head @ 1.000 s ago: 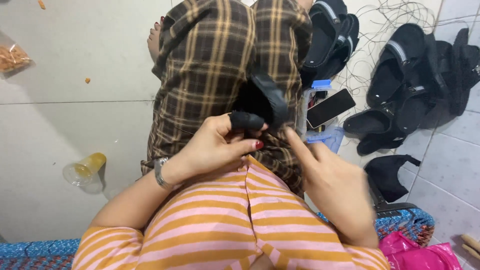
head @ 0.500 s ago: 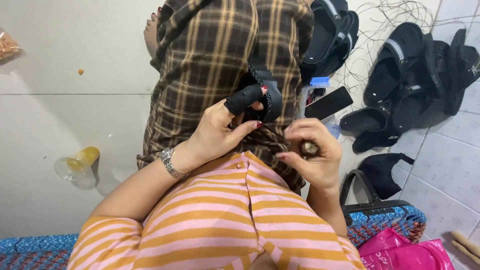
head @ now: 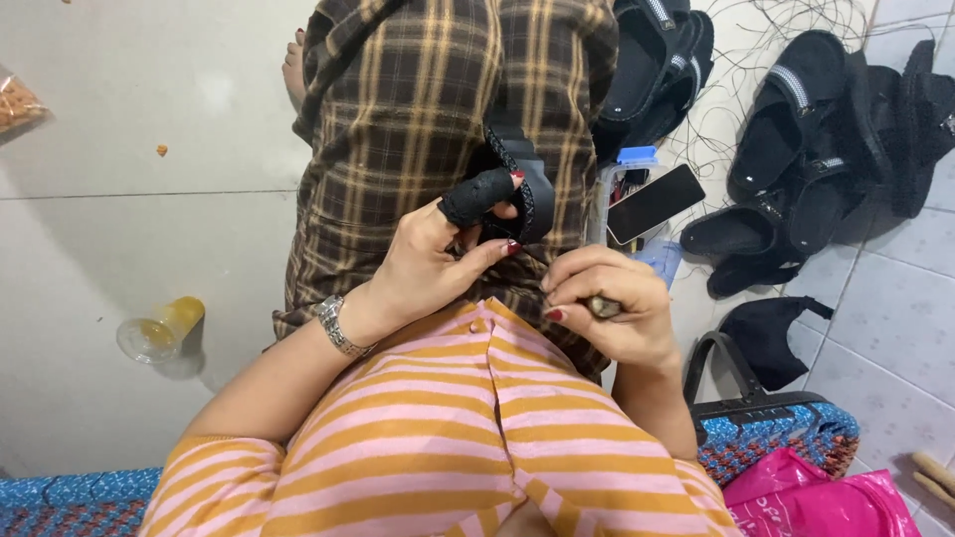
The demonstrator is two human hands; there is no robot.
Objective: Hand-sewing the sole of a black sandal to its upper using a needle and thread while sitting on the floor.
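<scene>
Pink plastic bag (head: 796,502) is lying at the lower right corner, and a clear bag of orange snacks (head: 15,99) is sitting at the far left edge. The left hand (head: 428,264) is reaching forward over the checked lap, its fingers curling around a black sandal strap (head: 517,189). The right hand (head: 607,313) is staying just beside it, fingers closing tightly on a small brownish tool (head: 602,306).
</scene>
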